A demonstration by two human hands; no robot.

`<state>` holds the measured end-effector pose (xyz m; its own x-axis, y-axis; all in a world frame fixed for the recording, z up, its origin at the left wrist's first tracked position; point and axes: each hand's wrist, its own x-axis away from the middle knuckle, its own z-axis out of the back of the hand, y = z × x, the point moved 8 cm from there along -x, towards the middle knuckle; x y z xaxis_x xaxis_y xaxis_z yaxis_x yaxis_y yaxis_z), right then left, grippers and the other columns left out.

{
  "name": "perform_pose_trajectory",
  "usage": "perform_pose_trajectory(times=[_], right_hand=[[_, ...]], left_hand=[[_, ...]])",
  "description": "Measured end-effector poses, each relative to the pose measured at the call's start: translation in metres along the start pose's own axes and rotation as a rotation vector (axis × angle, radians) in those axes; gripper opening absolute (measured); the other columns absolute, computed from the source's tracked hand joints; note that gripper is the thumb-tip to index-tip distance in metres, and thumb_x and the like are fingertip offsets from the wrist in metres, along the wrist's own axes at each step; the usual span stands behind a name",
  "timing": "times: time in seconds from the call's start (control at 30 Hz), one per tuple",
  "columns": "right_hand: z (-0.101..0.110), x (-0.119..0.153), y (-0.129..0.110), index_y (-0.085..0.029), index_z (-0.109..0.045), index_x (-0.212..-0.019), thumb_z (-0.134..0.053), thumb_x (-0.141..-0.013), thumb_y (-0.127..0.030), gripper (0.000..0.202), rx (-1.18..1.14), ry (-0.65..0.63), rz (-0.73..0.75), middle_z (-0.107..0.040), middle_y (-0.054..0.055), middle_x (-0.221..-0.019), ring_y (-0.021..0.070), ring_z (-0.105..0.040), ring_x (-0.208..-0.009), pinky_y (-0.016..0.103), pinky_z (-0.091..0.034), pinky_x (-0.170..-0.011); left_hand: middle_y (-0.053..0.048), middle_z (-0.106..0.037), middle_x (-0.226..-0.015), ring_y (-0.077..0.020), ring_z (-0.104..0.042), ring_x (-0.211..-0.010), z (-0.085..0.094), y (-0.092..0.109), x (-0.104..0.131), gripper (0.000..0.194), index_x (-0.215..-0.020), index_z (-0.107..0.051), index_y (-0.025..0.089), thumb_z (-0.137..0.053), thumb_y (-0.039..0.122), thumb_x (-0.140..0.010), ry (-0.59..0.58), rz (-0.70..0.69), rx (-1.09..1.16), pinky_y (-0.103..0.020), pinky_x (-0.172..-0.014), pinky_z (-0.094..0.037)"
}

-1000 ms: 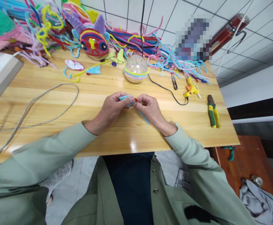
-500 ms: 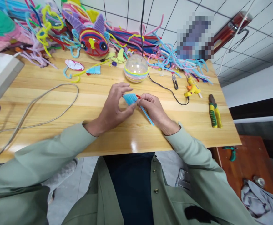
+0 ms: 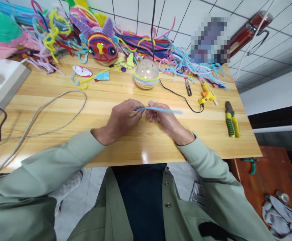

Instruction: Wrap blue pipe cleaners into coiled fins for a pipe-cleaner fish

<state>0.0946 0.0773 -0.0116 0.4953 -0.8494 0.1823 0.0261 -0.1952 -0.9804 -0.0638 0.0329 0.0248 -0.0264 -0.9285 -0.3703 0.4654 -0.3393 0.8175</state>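
Note:
My left hand is closed in a pinch, thumb and fingers together on a light blue pipe cleaner piece. From that grip the pipe cleaner's straight tail runs right across the top of my right hand, its far end smeared by motion. My right hand is close beside the left, with curled fingers under the tail; what they hold, if anything, is hidden. Both hands are above the wooden table. Beyond them stands a clear ball with yellow, blue and pink bands around it.
Behind are a fish-like pipe cleaner figure and heaped pipe cleaners. A small blue piece lies left. On the right are snips, a yellow glue gun and pliers. A cable loops at left.
The blue piece has turned: its wound face no longer shows, and its tail has swung from down-right to nearly level. The red bit is now out of sight. My left fingers have closed in.

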Motion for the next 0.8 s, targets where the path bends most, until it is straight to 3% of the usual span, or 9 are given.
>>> perform_pose_trajectory(times=[0.13, 0.3, 0.53, 0.8], right_hand=[[0.012, 0.003, -0.013, -0.021, -0.072, -0.085, -0.077, -0.095, -0.075, 0.055, 0.179, 0.137, 0.193, -0.068, 0.000, -0.080, 0.0131, -0.060, -0.071, 0.029, -0.052, -0.069], [0.015, 0.004, -0.026, -0.024, -0.075, -0.112, -0.089, -0.082, -0.079, 0.063, 0.173, 0.202, 0.369, -0.078, 0.002, -0.103, 0.0157, -0.071, -0.088, 0.031, -0.060, -0.081], [0.012, 0.003, -0.027, -0.023, -0.075, -0.089, -0.086, -0.086, -0.077, 0.055, 0.211, 0.199, 0.357, -0.073, -0.001, -0.086, 0.0136, -0.061, -0.074, 0.029, -0.053, -0.069], [0.012, 0.003, -0.025, -0.022, -0.073, -0.087, -0.084, -0.092, -0.068, 0.047, 0.234, 0.186, 0.362, -0.067, -0.002, -0.079, 0.0123, -0.052, -0.069, 0.029, -0.044, -0.065]], left_hand=[[-0.003, -0.077, -0.080, -0.0208, -0.063, -0.073, 0.003, -0.011, -0.001, 0.022, -0.084, -0.079, 0.026, -0.084, 0.046, -0.090, 0.063, 0.187, 0.147, -0.034, -0.073, -0.049], [0.000, -0.070, -0.071, -0.0173, -0.051, -0.065, -0.007, -0.016, 0.000, 0.035, -0.080, -0.078, 0.024, -0.090, 0.058, -0.083, -0.016, 0.300, 0.300, -0.032, -0.064, -0.041], [-0.001, -0.071, -0.074, -0.0164, -0.053, -0.066, -0.016, -0.017, 0.001, 0.039, -0.087, -0.077, 0.022, -0.086, 0.059, -0.084, -0.121, 0.337, 0.328, -0.031, -0.065, -0.042], [-0.001, -0.070, -0.074, -0.0159, -0.053, -0.067, -0.021, -0.019, 0.001, 0.040, -0.089, -0.078, 0.019, -0.081, 0.059, -0.088, -0.210, 0.336, 0.330, -0.030, -0.065, -0.042]])
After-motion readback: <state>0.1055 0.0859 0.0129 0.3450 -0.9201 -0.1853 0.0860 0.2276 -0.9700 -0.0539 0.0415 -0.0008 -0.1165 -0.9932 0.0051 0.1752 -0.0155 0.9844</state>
